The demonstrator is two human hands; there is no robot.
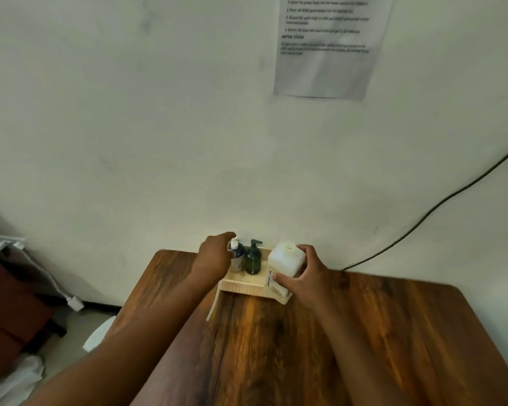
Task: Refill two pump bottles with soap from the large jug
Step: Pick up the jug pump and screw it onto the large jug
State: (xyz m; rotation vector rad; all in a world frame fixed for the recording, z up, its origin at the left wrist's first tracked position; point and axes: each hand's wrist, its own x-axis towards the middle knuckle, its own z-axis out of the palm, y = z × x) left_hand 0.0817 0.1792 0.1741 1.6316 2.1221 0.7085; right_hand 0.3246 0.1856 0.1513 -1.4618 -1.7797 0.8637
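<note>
**Operator:** Two hands are working at once. Which item is taking priority?

**Supervisor:** Proceeding by size. First, the table (364,332): it is carrying a cream tray (241,284) at its far edge, against the wall. Second, the jug (285,257): it is standing upright at the tray's right end, and its mouth is looking uncapped. The right hand (308,276) is gripping it, fingers curling round the side and the thumb lying on the label face.

**Operator:** And the bottles?

**Supervisor:** The green bottle (253,260) is standing untouched at mid-tray, pump fitted. The blue bottle (237,256) is sitting just left of it; the left hand (214,254) is closing around its upper body, beside the white pump.

**Operator:** Recommended handling?

**Supervisor:** Judging from this layout, the items are being lifted out for filling. The jug is probably weighing the most, so it is needing a firm, level grip. The blue bottle is needing a straight upward lift, clearing its green neighbour.
</note>
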